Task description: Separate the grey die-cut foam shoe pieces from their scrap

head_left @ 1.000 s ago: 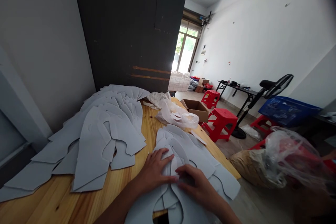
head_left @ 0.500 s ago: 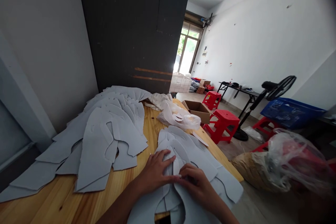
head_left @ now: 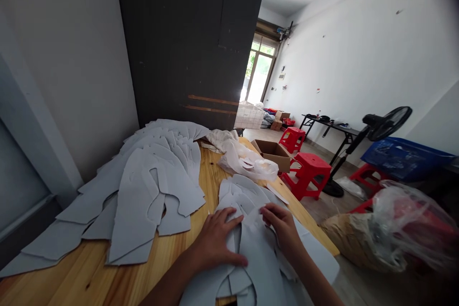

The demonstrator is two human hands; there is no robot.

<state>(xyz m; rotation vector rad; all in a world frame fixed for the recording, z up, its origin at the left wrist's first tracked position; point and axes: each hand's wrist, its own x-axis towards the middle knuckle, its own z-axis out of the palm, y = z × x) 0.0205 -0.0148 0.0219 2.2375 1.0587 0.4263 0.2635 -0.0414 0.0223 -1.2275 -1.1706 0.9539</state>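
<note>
Apparently to pin the pile, the left hand [head_left: 215, 244] lies flat on a stack of pale grey cut-out sheets [head_left: 261, 258] on the pine table [head_left: 211, 172], while the right hand [head_left: 281, 227], apart from it, pinches the top sheet [head_left: 258, 234] up; a second stack [head_left: 143, 196] lies further left on the table.

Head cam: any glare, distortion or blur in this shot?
Head view: the glass door at the far end is blown out to white; wide-angle distortion makes the dark partition lean; the top-right corner falls off to dark; the left hand and right hand look reasonably sharp, with no obvious motion blur.
</note>
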